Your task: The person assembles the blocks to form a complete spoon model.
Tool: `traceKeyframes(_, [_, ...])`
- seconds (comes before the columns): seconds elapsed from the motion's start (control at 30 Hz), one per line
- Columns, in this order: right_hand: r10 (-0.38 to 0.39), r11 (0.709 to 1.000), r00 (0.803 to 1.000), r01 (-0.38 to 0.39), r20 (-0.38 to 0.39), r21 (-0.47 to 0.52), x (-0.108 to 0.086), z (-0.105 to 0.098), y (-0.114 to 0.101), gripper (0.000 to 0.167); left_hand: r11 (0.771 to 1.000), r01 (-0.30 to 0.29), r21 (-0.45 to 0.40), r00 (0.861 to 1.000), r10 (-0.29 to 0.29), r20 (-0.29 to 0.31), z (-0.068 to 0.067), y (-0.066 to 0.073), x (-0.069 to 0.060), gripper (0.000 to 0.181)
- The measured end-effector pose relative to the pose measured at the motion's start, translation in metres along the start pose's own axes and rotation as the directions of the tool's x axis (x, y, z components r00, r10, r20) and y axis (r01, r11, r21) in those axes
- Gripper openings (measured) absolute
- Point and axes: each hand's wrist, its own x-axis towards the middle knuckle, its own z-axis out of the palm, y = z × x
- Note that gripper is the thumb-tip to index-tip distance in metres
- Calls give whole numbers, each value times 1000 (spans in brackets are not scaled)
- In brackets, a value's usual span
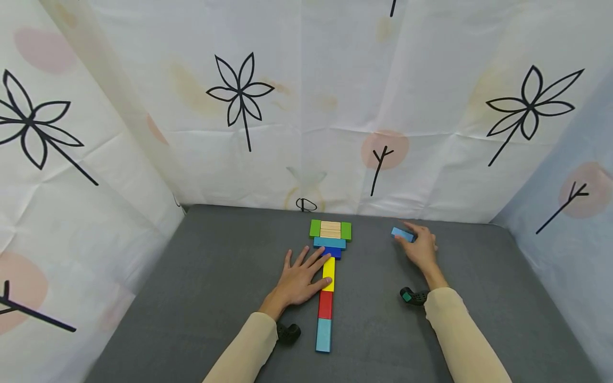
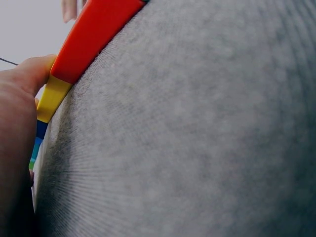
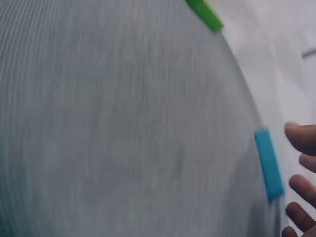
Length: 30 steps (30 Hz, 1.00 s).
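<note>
A light blue block (image 1: 402, 234) lies on the grey table at the right. Around its right end my right hand (image 1: 420, 249) holds thumb and forefinger apart; the right wrist view has a gap between that blue block (image 3: 269, 164) and the fingers. My left hand (image 1: 297, 282) spreads its fingers flat over the row of blocks, its thumb on the yellow block (image 1: 328, 268) and fingertips by the dark blue block (image 1: 334, 254). Below the yellow one come a red block (image 1: 325, 305) and a pale blue block (image 1: 323, 336), end to end.
At the row's far end lie a wide blue block (image 1: 329, 243), several plain wood blocks (image 1: 330, 230) and green blocks (image 1: 346, 231) on either side. A printed white cloth (image 1: 335, 117) hangs behind the grey table (image 1: 230, 255). Black wrist devices (image 1: 413, 297) sit by both wrists.
</note>
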Motion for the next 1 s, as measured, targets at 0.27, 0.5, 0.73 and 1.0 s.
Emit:
traceKeyframes(0.27, [25,997,999,-23,28,-80,-6,-7,13,46,1000,8,8,1000,-9,14,-1,0,0,69])
traceKeyframes(0.5, [46,995,999,-47,-11,-88,-3,-1,10,39,1000,7,17,1000,-7,14,-1,0,0,69])
traceKeyframes(0.73, [6,999,1000,-6,14,-46,4,12,-11,37,1000,9,4,1000,-9,14,-1,1,0,69])
traceKeyframes(1.0, [-59,997,992,54,109,48,19,36,-44,36,1000,10,16,1000,-10,14,-1,1,0,69])
